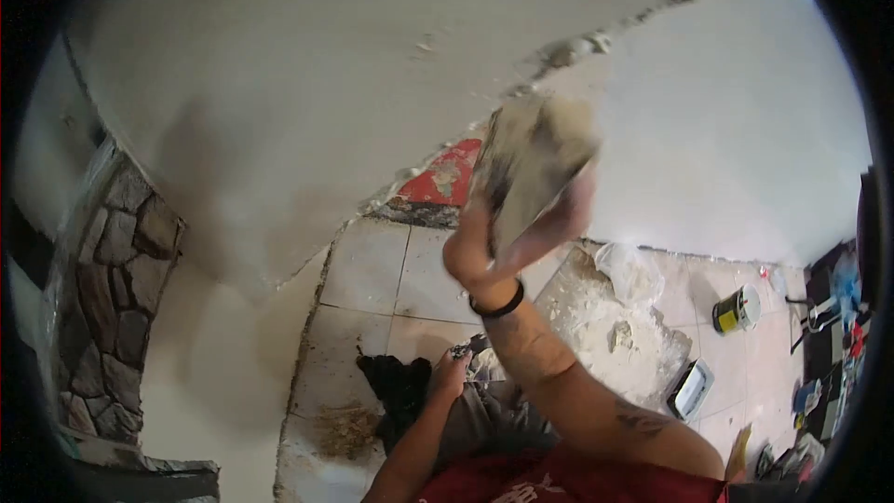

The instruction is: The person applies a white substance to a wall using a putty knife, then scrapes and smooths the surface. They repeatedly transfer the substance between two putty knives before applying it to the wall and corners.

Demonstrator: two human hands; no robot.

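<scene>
My right hand [531, 242], with a dark band at the wrist, is raised in front of the wall. Its fingers wrap round a plastering trowel [533, 163], a flat rectangular tool smeared with cream plaster and blurred by motion. The trowel's upper end is at the ragged plaster edge [563, 54] that runs diagonally across the wall; whether it touches cannot be told. Low down near my lap, my left hand [451, 376] is closed round a dark-handled tool [477, 345] with plaster on it. Most of that tool is hidden.
A heap of pale plaster [619, 331] lies on the tiled floor beside a clear plastic bag [631, 272]. Further right are a bucket [738, 309] and a tray [690, 389]. Black cloth or plastic [396, 387] lies at my left. Stone cladding [116, 307] lines the left side.
</scene>
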